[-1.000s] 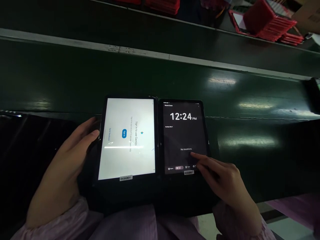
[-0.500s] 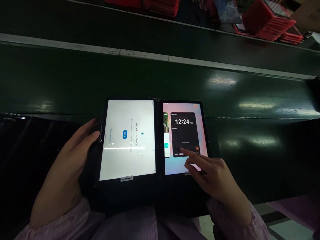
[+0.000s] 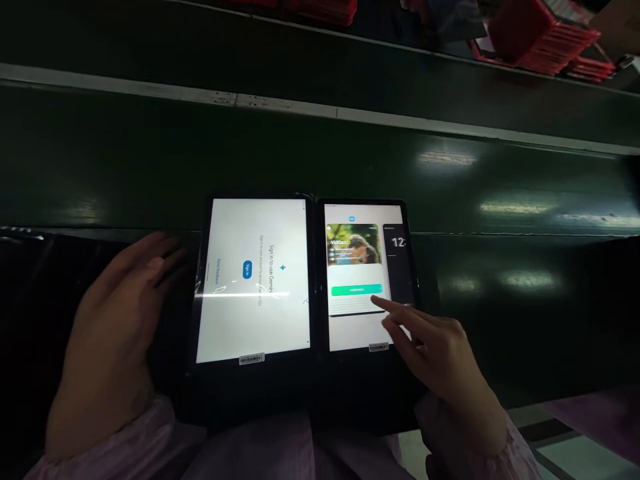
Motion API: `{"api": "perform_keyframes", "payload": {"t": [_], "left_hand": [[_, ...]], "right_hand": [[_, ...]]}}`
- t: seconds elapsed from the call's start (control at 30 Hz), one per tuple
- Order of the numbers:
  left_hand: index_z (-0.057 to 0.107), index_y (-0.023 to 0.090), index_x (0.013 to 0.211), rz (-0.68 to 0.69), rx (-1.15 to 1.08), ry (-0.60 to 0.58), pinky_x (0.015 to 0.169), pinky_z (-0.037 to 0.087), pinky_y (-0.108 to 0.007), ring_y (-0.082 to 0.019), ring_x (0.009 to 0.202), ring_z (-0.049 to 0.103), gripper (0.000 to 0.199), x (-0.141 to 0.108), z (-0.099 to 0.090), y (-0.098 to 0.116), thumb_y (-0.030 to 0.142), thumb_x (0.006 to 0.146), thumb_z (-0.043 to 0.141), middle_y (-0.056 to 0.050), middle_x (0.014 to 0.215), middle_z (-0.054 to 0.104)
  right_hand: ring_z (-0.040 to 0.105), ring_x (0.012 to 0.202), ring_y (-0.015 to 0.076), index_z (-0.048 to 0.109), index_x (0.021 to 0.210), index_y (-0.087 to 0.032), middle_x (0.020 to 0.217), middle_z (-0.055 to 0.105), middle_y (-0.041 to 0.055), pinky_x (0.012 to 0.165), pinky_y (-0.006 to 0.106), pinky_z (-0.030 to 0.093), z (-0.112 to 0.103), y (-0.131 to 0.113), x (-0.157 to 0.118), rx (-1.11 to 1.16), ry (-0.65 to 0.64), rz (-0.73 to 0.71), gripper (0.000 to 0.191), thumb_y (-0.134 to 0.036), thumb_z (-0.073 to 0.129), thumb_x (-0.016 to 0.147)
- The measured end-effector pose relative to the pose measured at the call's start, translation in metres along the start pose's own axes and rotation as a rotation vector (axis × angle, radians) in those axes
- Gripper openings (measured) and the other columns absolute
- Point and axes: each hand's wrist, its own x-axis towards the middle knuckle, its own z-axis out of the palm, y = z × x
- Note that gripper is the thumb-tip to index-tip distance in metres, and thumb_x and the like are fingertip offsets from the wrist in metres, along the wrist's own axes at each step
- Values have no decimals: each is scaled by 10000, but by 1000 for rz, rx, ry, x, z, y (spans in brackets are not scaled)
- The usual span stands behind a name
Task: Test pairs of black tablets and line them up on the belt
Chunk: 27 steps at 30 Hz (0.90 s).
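Observation:
Two tablets lie side by side with their screens lit. The left tablet [image 3: 255, 267] shows a white sign-in page turned sideways, with a barcode label [image 3: 251, 359] at its near edge. On the right tablet [image 3: 357, 333], app cards show, a green-buttoned one in the middle and a dark clock card partly cut off at the right. My right hand [image 3: 435, 347] points at this screen, index finger out on or just over the card's lower edge, the other fingers loosely bent, holding nothing. My left hand [image 3: 120, 313] is open and empty, left of the left tablet and apart from it.
The tablets rest on a dark green bench [image 3: 125, 153], crossed by a pale metal strip [image 3: 280, 104]. Stacks of red trays [image 3: 545, 40] stand at the far right, with more red trays [image 3: 325, 10] at the top middle. Black glossy material [image 3: 35, 267] lies at the left.
My left hand has drawn away leftward from the left tablet's edge. My right finger has slid slightly right, and the cards on the right tablet have scrolled right, from clock to green-buttoned card.

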Motion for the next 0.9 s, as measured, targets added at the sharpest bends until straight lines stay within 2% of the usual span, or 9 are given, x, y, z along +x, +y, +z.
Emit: {"api": "perform_keyframes", "payload": {"t": [0.13,0.23,0.47,0.57,0.67,0.73,0.8,0.9], "left_hand": [[795,240,1146,14,-12,0,1261,435,-498,-289,1353,670,371,0,-3,-1,229,776,777,-49,1281,794],[808,219,1100,84,22,15,1222,479,-538,-322,1328,683,351,0,-2,-1,241,750,797,-64,1204,812],[823,221,1102,109,44,33,1182,520,-549,-303,1208,743,378,-3,-1,-2,281,729,819,-47,1134,827],[836,250,1121,165,89,41,1179,525,-546,-287,1164,759,375,-4,-3,-4,323,752,829,-32,1151,829],[842,261,1097,140,71,34,1219,483,-546,-274,1140,763,361,-3,-4,-5,322,741,830,-17,1129,831],[837,270,1090,95,29,11,1263,430,-527,-258,1149,757,364,-2,-4,-3,307,728,828,1,1122,830],[826,281,1088,48,-11,-11,1290,394,-507,-245,1170,747,374,-1,-3,-2,296,714,830,20,1127,826],[811,276,1101,15,-14,-12,1286,400,-528,-259,1192,738,397,0,-2,-1,296,704,826,15,1145,822]], "right_hand": [[481,335,49,802,934,-208,1000,868,48,382,212,431,-10,6,-4,-102,138,93,288,-195,549,1070],[419,325,39,743,813,-218,1039,867,46,358,214,398,-12,6,-7,-111,185,125,299,-198,570,1055],[455,326,30,686,783,-199,1176,835,117,420,223,491,3,-4,1,0,43,7,343,-200,524,1086],[443,319,16,675,782,-193,1206,824,130,414,207,483,2,-4,4,5,20,-17,354,-219,521,1101],[447,317,21,697,786,-189,1170,836,122,402,206,474,-1,-4,4,-7,-23,0,383,-253,507,1113],[449,311,28,707,775,-192,1095,855,101,380,206,452,-1,-3,3,-37,21,38,403,-268,502,1114],[412,295,24,687,741,-193,1003,866,78,340,202,396,-2,-2,3,-78,117,82,415,-272,514,1110],[346,282,14,638,691,-194,942,868,58,292,202,310,-4,-1,2,-105,190,92,436,-271,530,1106]]}}
